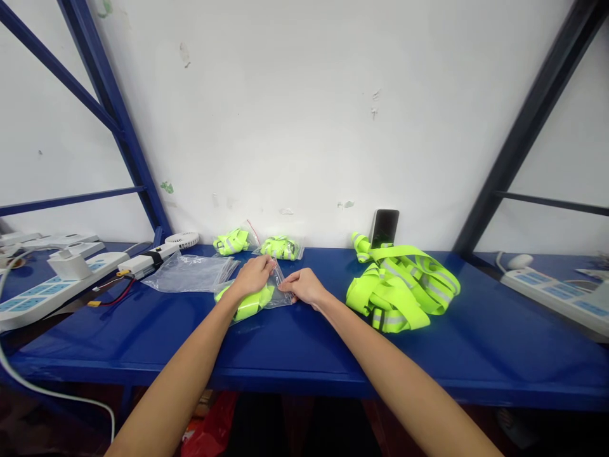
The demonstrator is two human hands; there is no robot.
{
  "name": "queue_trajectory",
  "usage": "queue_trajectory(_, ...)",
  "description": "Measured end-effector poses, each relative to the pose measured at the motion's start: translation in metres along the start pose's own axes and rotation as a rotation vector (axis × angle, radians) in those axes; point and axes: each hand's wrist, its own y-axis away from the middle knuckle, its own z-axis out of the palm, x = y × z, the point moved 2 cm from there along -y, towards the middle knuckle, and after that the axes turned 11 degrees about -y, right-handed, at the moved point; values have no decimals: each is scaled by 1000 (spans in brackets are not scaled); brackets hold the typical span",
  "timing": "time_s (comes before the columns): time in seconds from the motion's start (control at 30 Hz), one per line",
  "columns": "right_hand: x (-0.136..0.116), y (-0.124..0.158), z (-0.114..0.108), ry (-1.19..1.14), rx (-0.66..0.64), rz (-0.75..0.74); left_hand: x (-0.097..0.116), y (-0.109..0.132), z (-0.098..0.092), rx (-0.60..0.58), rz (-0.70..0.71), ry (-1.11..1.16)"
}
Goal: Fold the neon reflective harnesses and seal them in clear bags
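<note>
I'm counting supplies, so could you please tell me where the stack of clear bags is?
In the head view, the stack of clear bags lies on the blue table, left of the left hand and in front of the white fan.

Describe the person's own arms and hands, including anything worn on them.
The left arm and right arm are bare, with no sleeve, watch or bracelet in view. The left hand and right hand wear no gloves, and no markings show.
</note>
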Motion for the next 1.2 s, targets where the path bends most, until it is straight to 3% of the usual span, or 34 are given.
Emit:
queue_trajectory(0.13,-10,3,-3,222,76,-251,1,0,-2,2,-9,-39)
queue_trajectory(0.2,-11,2,-4,250,115,-290,3,1,-2,2,-7,-62)
queue_trajectory(0.43,3,-9,-2,120,-34,-215,7,2,0,-10,95,-77)
queue_trajectory(1.2,0,-3,-3,136,-57,-201,6,0,-1,-92,101,64)
